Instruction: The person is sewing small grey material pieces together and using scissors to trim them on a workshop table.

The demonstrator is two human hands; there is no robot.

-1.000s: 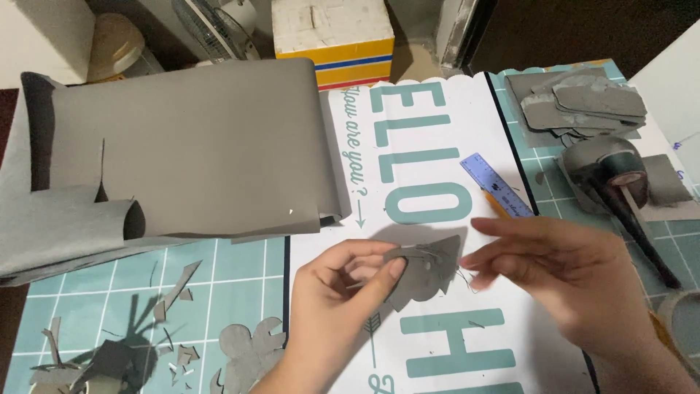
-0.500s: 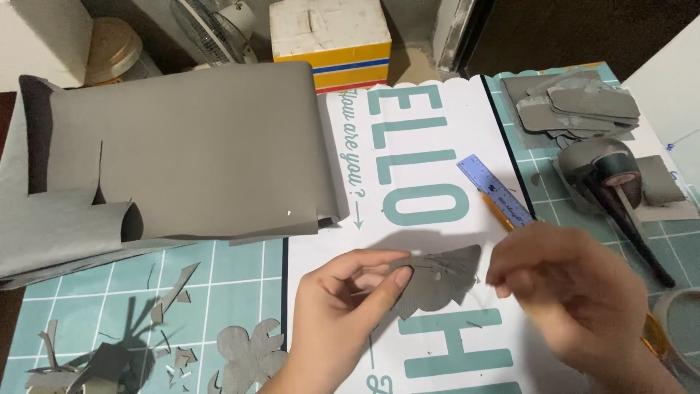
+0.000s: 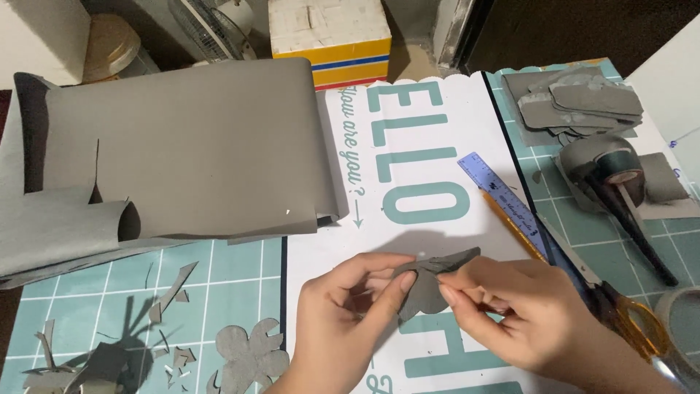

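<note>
Fingers (image 3: pixel 405 283) pinching grey cutout (image 3: pixel 426 288); ruler (image 3: pixel 503 195), scissors (image 3: pixel 620 310) alongside.

Two hands work here, the left hand (image 3: pixel 343 321) and the right hand (image 3: pixel 525 314), sharing one small grey cut-out piece of sheet material (image 3: pixel 426 284). One large grey sheet (image 3: pixel 197 153) lies curled. One translucent purple plastic ruler (image 3: pixel 503 197), one yellow pencil (image 3: pixel 514 226), one pair of yellow-handled scissors (image 3: pixel 620 314) and one grey flower-shaped cut-out (image 3: pixel 251 354) lie about. One stack of grey cut shapes (image 3: pixel 583 106) sits far right.
</note>
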